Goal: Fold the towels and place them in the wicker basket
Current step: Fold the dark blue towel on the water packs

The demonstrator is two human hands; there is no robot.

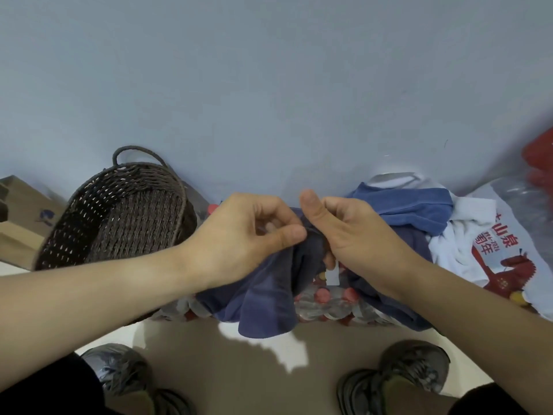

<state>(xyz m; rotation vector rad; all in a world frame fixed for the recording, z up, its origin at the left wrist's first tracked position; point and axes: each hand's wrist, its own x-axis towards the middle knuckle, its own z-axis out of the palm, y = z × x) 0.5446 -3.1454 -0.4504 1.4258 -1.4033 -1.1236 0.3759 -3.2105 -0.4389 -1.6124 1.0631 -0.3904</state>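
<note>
A dark blue towel hangs bunched in front of me, its lower end drooping over a pack of bottles. My left hand pinches its upper edge between thumb and fingers. My right hand grips the same edge right beside it, thumb raised. The brown wicker basket stands to the left against the wall, tilted toward me and holding nothing that I can see. A lighter blue towel lies on a heap at the right, with white cloth beside it.
Shrink-wrapped bottles with red caps sit under the towel. A plastic bag with red print lies at the right, cardboard boxes at the far left. A blue-grey wall is close ahead. My shoes stand on the floor below.
</note>
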